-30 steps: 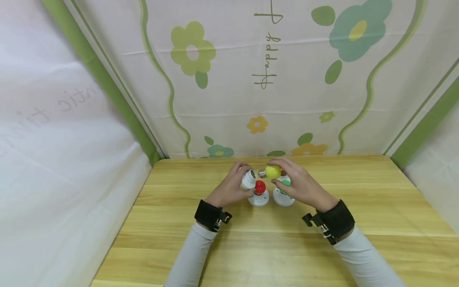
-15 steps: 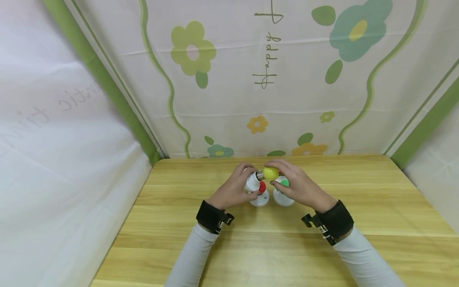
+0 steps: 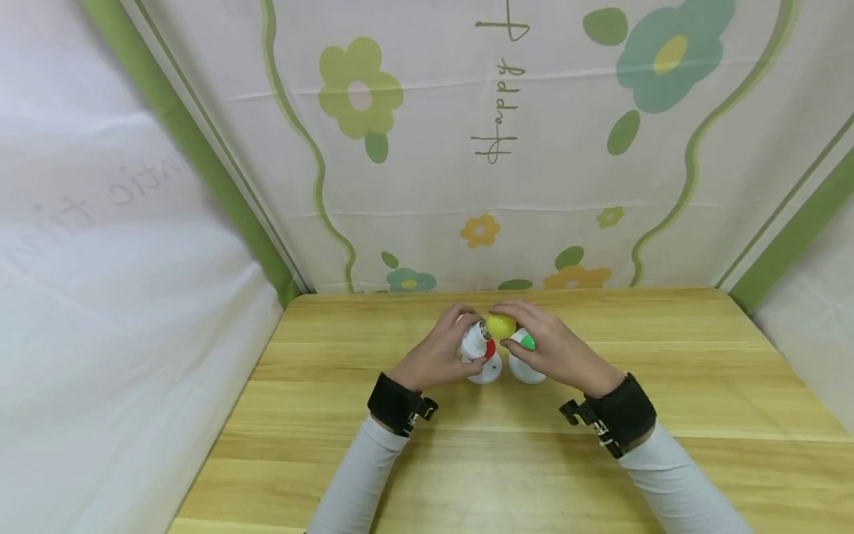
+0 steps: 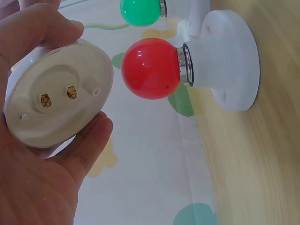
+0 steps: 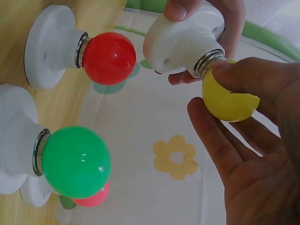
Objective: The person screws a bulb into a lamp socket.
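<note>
My left hand [image 3: 437, 352] grips a white lamp holder [image 5: 183, 42] by its round base, raised above the table and tilted. Two brass screws show on the underside of that base in the left wrist view. My right hand [image 3: 557, 348] pinches a yellow light bulb [image 5: 229, 98] between thumb and fingers. The bulb's metal screw base [image 5: 208, 62] sits at the mouth of the holder, partly inside, with some thread still showing. Just below the hands stand a red bulb [image 5: 109, 58] and a green bulb [image 5: 76, 161], each in its own white holder.
Behind the green bulb, a pinkish-red bulb [image 5: 93, 196] in another white holder is partly hidden. All these holders stand on the wooden table [image 3: 494, 460]. A white flowered cloth wall [image 3: 427, 148] rises at the table's far edge.
The yellow bulb has moved left and the holder slightly right, closing the gap between them. The bulb's screw base has entered the holder's mouth.
</note>
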A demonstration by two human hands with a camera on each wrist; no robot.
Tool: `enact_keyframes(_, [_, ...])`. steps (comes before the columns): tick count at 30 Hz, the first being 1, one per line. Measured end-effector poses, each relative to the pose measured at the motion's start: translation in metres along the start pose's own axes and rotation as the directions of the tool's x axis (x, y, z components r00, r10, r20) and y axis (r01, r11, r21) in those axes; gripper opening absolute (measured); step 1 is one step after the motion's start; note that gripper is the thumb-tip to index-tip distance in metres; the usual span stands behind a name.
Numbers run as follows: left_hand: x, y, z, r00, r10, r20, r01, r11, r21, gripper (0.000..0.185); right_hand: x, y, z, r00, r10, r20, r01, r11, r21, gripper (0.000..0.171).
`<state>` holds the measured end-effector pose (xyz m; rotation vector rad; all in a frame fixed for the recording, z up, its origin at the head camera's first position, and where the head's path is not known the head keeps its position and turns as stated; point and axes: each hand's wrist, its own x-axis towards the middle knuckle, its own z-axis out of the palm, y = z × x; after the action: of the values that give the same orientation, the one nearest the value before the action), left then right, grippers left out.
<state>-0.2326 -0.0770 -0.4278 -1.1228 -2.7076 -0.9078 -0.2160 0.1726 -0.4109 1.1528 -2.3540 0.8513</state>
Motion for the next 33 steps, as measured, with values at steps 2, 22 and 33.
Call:
enact_keyframes(2, [0.0001,0.0002,0.0002,1.0,0.004,-0.002,-0.004,1.0,0.0,0.061,-0.0001,0.0,0.0,1.0,-0.007,-0.002,0.007,1.0,-0.004,0.063])
enact_keyframes(22, [-0.0004,0.0052,0.0002,0.999,0.032,0.026,-0.033,0.999,0.01,0.057,-0.0017,-0.0034,-0.0021,0.998,0.055,0.007,-0.055,0.998,-0.019,0.057])
enact_keyframes(33, [-0.0008,0.0038,0.0029,0.998,0.067,0.009,-0.067,0.997,0.032,0.054,-0.0018,-0.0037,-0.0036,0.995,0.093,0.029,-0.093,0.996,-0.015,0.055])
